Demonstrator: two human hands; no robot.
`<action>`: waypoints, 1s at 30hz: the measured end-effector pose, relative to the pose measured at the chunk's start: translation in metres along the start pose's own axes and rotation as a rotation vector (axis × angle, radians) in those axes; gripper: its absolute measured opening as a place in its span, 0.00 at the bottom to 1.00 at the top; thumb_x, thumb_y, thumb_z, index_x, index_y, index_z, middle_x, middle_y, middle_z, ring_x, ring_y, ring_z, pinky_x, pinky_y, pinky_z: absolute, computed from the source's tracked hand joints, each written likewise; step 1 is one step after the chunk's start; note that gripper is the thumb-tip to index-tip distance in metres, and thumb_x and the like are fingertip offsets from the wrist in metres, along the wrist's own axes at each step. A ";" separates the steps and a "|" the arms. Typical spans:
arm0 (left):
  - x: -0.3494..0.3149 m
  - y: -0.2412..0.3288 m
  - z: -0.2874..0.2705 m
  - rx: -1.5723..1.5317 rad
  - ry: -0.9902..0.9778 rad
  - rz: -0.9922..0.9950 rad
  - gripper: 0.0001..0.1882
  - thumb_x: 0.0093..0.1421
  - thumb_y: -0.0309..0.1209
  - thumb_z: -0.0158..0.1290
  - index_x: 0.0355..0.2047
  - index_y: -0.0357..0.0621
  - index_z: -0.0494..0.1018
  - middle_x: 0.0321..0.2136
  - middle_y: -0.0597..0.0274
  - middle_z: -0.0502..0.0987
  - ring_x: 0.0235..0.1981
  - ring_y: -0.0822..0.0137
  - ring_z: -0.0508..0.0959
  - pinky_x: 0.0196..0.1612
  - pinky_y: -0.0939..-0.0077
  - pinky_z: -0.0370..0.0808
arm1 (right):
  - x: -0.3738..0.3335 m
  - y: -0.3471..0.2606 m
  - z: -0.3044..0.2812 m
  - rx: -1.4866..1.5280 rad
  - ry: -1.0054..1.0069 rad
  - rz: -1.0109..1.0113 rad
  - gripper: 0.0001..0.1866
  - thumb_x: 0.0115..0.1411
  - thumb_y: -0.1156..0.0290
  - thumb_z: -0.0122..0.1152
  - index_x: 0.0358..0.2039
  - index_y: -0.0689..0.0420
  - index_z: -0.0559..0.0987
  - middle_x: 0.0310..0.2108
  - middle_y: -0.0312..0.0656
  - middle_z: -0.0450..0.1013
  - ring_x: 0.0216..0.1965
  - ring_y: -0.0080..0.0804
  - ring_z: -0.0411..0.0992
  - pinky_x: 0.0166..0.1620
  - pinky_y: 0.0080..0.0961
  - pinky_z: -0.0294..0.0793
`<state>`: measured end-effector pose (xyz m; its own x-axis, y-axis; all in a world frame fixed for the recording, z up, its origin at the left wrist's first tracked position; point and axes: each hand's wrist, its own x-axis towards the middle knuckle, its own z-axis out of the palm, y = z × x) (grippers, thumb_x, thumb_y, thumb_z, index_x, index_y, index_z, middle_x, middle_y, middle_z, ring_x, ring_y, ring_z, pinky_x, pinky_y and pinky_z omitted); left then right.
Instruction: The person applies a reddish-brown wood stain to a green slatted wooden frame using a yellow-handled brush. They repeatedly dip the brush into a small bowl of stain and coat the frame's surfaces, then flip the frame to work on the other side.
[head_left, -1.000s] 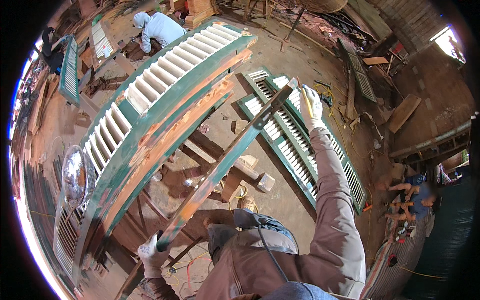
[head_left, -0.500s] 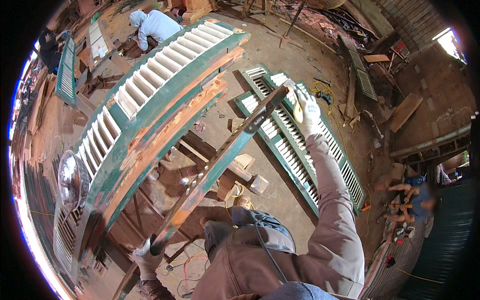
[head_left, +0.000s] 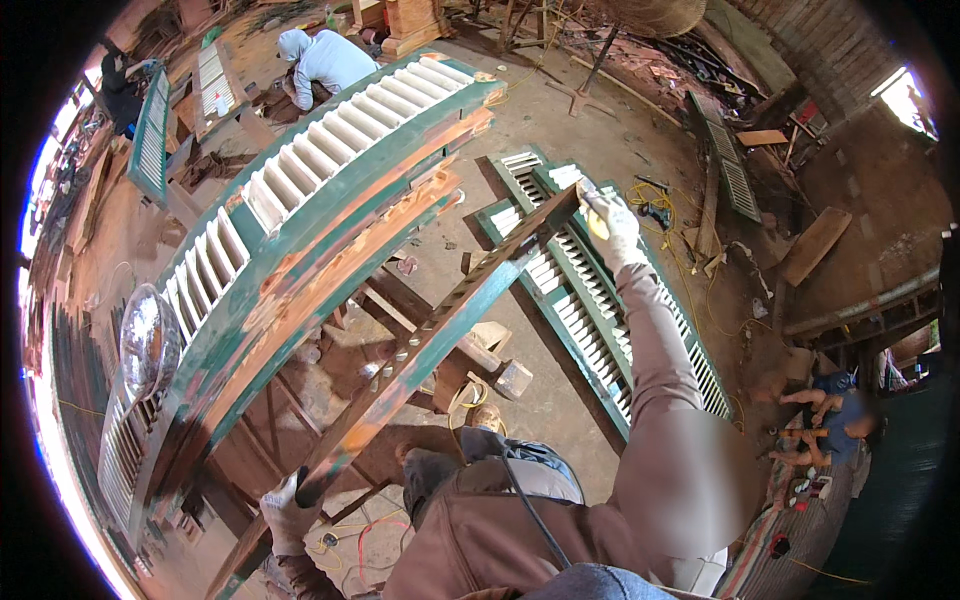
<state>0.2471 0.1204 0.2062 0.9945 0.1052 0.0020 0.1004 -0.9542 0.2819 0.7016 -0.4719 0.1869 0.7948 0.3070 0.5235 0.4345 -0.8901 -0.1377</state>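
A long wooden piece, partly green and partly bare brown, slants across in front of me from lower left to upper middle. Its upper edge has a row of slots. My left hand, in a whitish glove, closes around its lower end. At the far end my right hand, gloved alike, grips a yellow-handled tool. The tool's pale tip lies against the end of the wood; fingers and glare hide its exact kind.
Stacked green louvred shutters stand to the left, with a clear round bowl-like object beside them. More shutters lie on the floor beyond the wood. A yellow cord coils at right. A person in a pale hooded top crouches far left.
My right hand and the tool have come slightly nearer, staying at the wood's far end. My left hand keeps its grip. The whole view has shifted a little.
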 end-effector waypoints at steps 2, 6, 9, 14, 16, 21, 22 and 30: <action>-0.004 0.001 -0.002 0.036 -0.028 -0.008 0.25 0.42 0.38 0.69 0.43 0.44 0.81 0.33 0.52 0.83 0.33 0.51 0.84 0.36 0.62 0.80 | -0.005 -0.043 -0.015 0.037 -0.118 -0.013 0.20 0.54 0.72 0.63 0.50 0.55 0.81 0.44 0.46 0.79 0.50 0.47 0.74 0.53 0.37 0.74; -0.005 0.001 -0.002 -0.001 0.085 0.103 0.25 0.43 0.37 0.69 0.42 0.45 0.80 0.32 0.54 0.83 0.33 0.51 0.84 0.35 0.62 0.80 | -0.022 -0.034 -0.018 0.279 -0.125 0.095 0.12 0.62 0.65 0.58 0.43 0.50 0.84 0.37 0.45 0.81 0.39 0.45 0.80 0.44 0.36 0.78; -0.010 -0.012 0.005 0.116 -0.073 -0.018 0.27 0.43 0.44 0.67 0.44 0.49 0.80 0.34 0.56 0.84 0.34 0.53 0.84 0.36 0.61 0.81 | -0.007 -0.007 -0.011 0.075 -0.063 0.332 0.13 0.61 0.67 0.56 0.43 0.52 0.84 0.35 0.48 0.81 0.39 0.48 0.79 0.42 0.38 0.78; -0.007 -0.022 0.015 0.156 -0.088 -0.003 0.27 0.46 0.48 0.64 0.45 0.51 0.80 0.35 0.58 0.84 0.35 0.55 0.84 0.38 0.60 0.81 | 0.012 0.032 0.008 0.027 -0.021 0.146 0.14 0.63 0.68 0.56 0.46 0.51 0.83 0.41 0.44 0.81 0.45 0.46 0.77 0.50 0.39 0.76; -0.002 -0.025 0.013 0.168 -0.096 0.000 0.27 0.46 0.48 0.64 0.46 0.51 0.80 0.35 0.58 0.84 0.34 0.55 0.84 0.37 0.60 0.81 | 0.001 0.006 -0.005 0.053 0.010 -0.050 0.14 0.62 0.70 0.57 0.47 0.53 0.82 0.40 0.44 0.80 0.42 0.47 0.76 0.47 0.39 0.76; -0.006 -0.028 -0.007 0.182 -0.076 -0.072 0.27 0.45 0.50 0.68 0.42 0.50 0.81 0.29 0.56 0.83 0.29 0.55 0.83 0.35 0.59 0.79 | -0.027 -0.097 -0.041 0.260 -0.209 -0.088 0.14 0.63 0.71 0.60 0.49 0.58 0.81 0.42 0.47 0.80 0.45 0.44 0.78 0.47 0.34 0.76; -0.013 -0.036 -0.005 0.212 -0.104 -0.140 0.27 0.44 0.50 0.69 0.41 0.49 0.81 0.29 0.56 0.83 0.29 0.55 0.83 0.35 0.59 0.79 | -0.031 -0.132 -0.043 0.372 -0.222 -0.050 0.14 0.64 0.72 0.60 0.50 0.60 0.80 0.43 0.48 0.80 0.47 0.41 0.78 0.50 0.32 0.76; 0.013 -0.055 -0.024 -0.095 -0.237 -0.230 0.26 0.48 0.60 0.64 0.33 0.53 0.82 0.21 0.63 0.81 0.22 0.61 0.81 0.27 0.64 0.76 | -0.071 -0.392 0.022 1.086 -0.057 -0.394 0.16 0.67 0.77 0.56 0.54 0.65 0.77 0.47 0.49 0.77 0.49 0.41 0.76 0.54 0.33 0.75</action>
<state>0.2541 0.1812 0.2138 0.9269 0.2359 -0.2919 0.3306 -0.8814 0.3375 0.4843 -0.1376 0.1848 0.5293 0.5382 0.6559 0.7697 0.0206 -0.6381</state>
